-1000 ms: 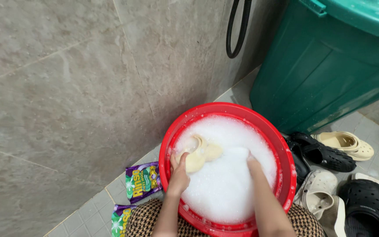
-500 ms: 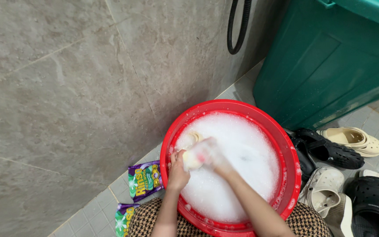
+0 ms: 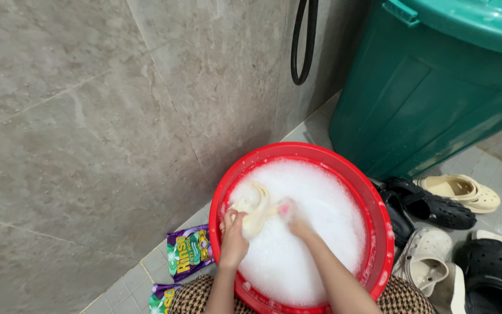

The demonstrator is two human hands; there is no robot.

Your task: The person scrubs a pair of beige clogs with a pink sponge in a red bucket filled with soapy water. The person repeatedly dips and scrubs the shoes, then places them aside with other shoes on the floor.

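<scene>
My left hand (image 3: 233, 235) grips a cream clog (image 3: 255, 206) at the near left of the red basin (image 3: 379, 224). My right hand (image 3: 293, 218) is blurred in the foam (image 3: 315, 232) against it; its grip I cannot tell. I judge this the scrubbing step; next calls for turning the clog. Both forearms slant inward.

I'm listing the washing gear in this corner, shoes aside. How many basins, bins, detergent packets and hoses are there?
red basin: 1
green bin: 1
purple detergent packets: 2
black hose: 1
Total: 5
</scene>
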